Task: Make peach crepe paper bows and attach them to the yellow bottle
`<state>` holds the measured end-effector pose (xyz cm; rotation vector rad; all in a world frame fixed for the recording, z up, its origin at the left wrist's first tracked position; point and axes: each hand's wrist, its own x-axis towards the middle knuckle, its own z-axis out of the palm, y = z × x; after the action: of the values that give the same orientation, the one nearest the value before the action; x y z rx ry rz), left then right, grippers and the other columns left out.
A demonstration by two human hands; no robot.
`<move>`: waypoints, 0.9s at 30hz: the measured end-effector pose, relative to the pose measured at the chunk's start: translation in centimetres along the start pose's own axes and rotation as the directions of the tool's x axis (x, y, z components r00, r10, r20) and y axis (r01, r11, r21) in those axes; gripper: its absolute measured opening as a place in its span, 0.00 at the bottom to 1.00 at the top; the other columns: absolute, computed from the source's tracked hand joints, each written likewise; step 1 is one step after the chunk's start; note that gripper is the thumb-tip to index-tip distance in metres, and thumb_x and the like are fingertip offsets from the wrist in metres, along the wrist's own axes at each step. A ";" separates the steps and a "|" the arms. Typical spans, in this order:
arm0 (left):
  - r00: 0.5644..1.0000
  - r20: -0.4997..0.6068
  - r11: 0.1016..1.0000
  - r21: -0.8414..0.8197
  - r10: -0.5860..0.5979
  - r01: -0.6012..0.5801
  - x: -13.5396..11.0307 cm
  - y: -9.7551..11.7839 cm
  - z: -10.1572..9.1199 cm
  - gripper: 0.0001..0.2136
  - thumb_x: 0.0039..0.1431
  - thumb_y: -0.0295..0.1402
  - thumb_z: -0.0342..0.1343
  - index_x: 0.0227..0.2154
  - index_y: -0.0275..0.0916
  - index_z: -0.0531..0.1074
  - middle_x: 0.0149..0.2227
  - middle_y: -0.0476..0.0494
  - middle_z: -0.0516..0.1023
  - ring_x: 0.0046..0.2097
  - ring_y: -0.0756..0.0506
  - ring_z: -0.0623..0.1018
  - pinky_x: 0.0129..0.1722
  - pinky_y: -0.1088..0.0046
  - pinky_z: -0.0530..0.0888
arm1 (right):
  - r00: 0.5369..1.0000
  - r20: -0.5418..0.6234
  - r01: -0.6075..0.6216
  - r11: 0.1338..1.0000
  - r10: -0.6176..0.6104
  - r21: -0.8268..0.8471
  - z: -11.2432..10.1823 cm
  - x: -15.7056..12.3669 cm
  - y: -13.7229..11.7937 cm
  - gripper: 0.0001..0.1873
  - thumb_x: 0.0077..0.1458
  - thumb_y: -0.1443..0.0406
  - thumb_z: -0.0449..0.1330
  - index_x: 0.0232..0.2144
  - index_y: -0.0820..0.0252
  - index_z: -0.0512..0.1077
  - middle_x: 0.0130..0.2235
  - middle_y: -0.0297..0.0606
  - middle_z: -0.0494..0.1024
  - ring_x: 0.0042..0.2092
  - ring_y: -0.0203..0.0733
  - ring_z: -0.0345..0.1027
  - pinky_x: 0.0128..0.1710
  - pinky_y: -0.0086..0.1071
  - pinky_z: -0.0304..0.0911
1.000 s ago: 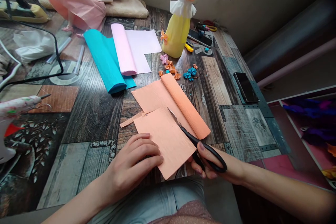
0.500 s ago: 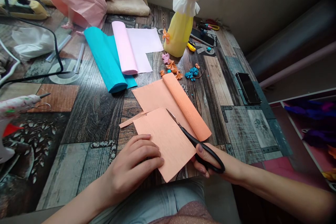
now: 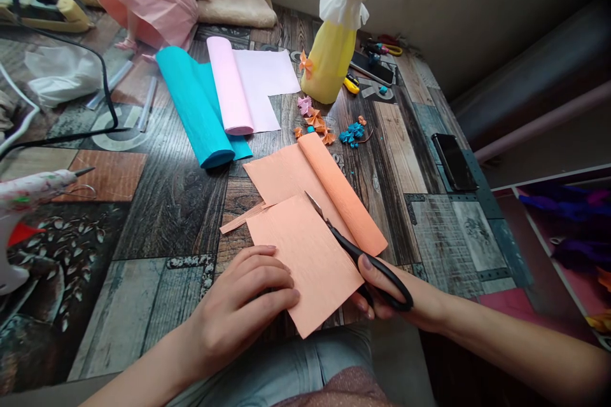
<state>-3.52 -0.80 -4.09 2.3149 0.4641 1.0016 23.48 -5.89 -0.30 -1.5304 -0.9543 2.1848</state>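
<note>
My left hand lies over the left edge of a cut rectangle of peach crepe paper, fingers resting on top and slightly spread. Its thumb is hidden. My right hand grips black-handled scissors. Their blades point away from me along the rectangle's upper right edge, tip over the larger sheet. Beyond the rectangle, a partly unrolled peach crepe paper roll lies on the table. A thin peach strip sticks out to the left.
Turquoise and pink crepe rolls lie behind. A yellow-dressed bottle stands near small paper flowers. A glue gun and black cable are left; a phone lies right.
The rectangle has turned slightly, its near corner shifting towards me. The scissors still lie along its edge, and both hands stay almost in place. The whole view has shifted a little.
</note>
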 end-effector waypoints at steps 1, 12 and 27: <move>1.000 0.001 1.000 0.000 -0.001 0.001 0.0 0.0 0.0 0.11 0.67 0.25 0.45 0.41 0.36 0.73 0.37 0.42 0.78 0.44 0.47 0.75 0.55 0.59 0.70 | 1.000 -0.004 -0.003 1.000 0.003 0.009 0.0 0.1 0.0 0.33 0.57 0.38 0.47 0.26 0.63 0.63 0.25 0.33 0.66 0.22 0.26 0.55 0.17 0.20 0.45; 1.000 0.019 1.000 -0.010 -0.007 0.007 -0.2 0.0 -0.1 0.11 0.67 0.24 0.45 0.42 0.36 0.73 0.38 0.41 0.78 0.44 0.47 0.75 0.56 0.59 0.69 | 1.000 -0.025 -0.015 1.000 0.015 -0.001 -0.2 0.3 -0.6 0.33 0.56 0.38 0.49 0.23 0.63 0.62 0.22 0.30 0.64 0.19 0.25 0.51 0.17 0.21 0.43; 1.000 0.013 1.000 -0.019 -0.010 0.010 -0.2 -0.1 -0.2 0.10 0.66 0.23 0.47 0.41 0.35 0.74 0.38 0.41 0.78 0.44 0.47 0.75 0.56 0.59 0.69 | 0.999 -0.046 0.016 0.996 -0.020 -0.082 -0.3 0.5 -0.3 0.33 0.55 0.37 0.49 0.21 0.60 0.59 0.19 0.27 0.61 0.19 0.27 0.52 0.19 0.23 0.49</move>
<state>-3.81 -0.80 -4.13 2.2986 0.4593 0.9819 23.51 -5.27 -0.55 -1.5959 -1.0507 2.1115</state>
